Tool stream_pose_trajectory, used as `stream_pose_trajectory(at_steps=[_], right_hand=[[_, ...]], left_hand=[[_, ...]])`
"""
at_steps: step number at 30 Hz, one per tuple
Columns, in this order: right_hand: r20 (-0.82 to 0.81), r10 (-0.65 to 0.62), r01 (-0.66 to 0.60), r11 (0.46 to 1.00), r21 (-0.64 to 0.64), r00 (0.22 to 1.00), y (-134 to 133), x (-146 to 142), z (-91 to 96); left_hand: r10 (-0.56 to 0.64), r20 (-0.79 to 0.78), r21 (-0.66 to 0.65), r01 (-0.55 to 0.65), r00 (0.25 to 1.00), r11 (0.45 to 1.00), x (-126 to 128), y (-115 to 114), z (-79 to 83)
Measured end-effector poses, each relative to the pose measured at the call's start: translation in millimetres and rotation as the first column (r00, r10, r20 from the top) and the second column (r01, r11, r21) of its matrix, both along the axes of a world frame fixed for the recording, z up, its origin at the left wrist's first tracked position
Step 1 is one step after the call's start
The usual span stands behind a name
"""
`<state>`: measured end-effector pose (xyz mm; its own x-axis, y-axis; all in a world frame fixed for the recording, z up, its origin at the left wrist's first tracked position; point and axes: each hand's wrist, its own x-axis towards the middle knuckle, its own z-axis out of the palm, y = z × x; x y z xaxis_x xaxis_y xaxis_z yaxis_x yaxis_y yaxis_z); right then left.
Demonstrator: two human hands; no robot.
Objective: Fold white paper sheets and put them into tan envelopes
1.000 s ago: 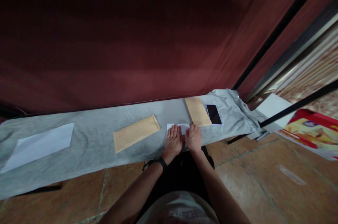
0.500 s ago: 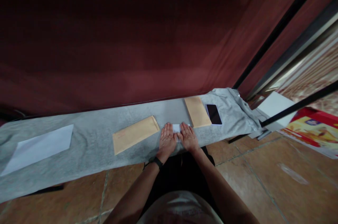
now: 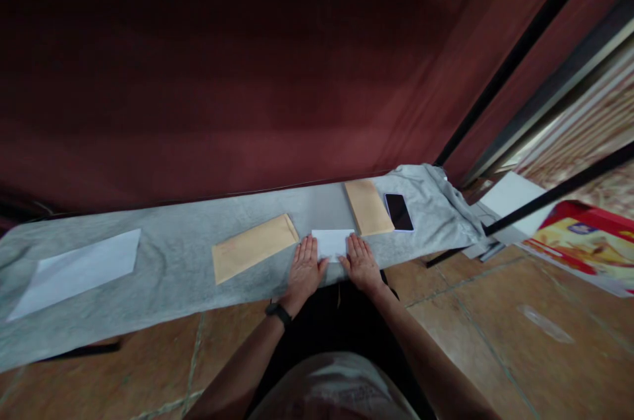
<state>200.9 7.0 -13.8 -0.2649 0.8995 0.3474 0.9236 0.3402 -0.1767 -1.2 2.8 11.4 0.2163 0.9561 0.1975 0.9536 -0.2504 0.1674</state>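
A small white piece of paper (image 3: 333,244), which looks folded, lies near the front edge of the cloth-covered bench. My left hand (image 3: 304,268) rests flat at its left end, fingers stretched forward and thumb pointing inward. At the right end, my right hand (image 3: 362,265) lies flat in the same way, partly over the paper's edge. Neither hand is gripping anything. To the left of my left hand is a long brown envelope (image 3: 255,248). Just beyond my right hand lies a second brown envelope (image 3: 369,209).
A dark-screened phone (image 3: 399,212) lies right of the second envelope. Far left on the grey cloth (image 3: 173,242) is a larger white sheet (image 3: 79,271). A dark red wall (image 3: 277,109) rises behind. A red and yellow box (image 3: 589,245) stands at the right, beside a black bar.
My hands have slid apart, the left one leftward and the right one slightly rightward. More of the white paper between them now shows.
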Motion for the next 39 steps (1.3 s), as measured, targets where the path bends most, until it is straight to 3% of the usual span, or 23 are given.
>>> stream_pose_trajectory(at_steps=[8,18,21,23,25,27,29,32,36,39], right_hand=[[0.027,0.006,-0.005,1.0,-0.03,1.0,-2,2,5.7],[-0.127,0.108,-0.12,0.988,-0.098,0.986,-7,5,28.2],[-0.281,0.051,-0.109,0.975,-0.194,0.958,-3,8,42.5],[-0.366,-0.039,-0.059,0.966,-0.253,0.93,3,9,52.2],[-0.43,-0.142,0.011,0.956,-0.295,0.891,10,8,60.1],[-0.466,-0.252,0.096,0.938,-0.333,0.848,17,5,64.8],[-0.46,-0.337,0.176,0.917,-0.357,0.822,23,-1,65.3],[-0.419,-0.382,0.231,0.901,-0.367,0.824,28,-9,59.8],[-0.341,-0.406,0.278,0.888,-0.366,0.848,31,-15,51.8],[-0.274,-0.367,0.286,0.912,-0.293,0.889,35,-19,49.0]], left_hand=[[-0.243,-0.03,-0.214,0.231,0.97,0.949,-17,16,14.9],[-0.255,0.105,-0.166,0.27,0.961,0.949,-22,24,38.3],[-0.201,0.286,-0.133,0.246,0.937,0.96,-31,34,52.9],[-0.102,0.528,-0.11,0.186,0.843,0.976,-36,41,61.6],[0.019,0.752,-0.122,0.111,0.659,0.986,-37,47,66.2],[0.129,0.878,-0.183,0.074,0.46,0.98,-35,52,64.8],[0.22,0.912,-0.263,0.081,0.346,0.961,-32,55,57.1],[0.29,0.874,-0.333,0.045,0.391,0.942,-27,56,39.2],[0.308,0.825,-0.325,-0.048,0.474,0.945,-22,57,19.4],[0.28,0.746,-0.276,-0.102,0.605,0.956,-16,57,11.6]])
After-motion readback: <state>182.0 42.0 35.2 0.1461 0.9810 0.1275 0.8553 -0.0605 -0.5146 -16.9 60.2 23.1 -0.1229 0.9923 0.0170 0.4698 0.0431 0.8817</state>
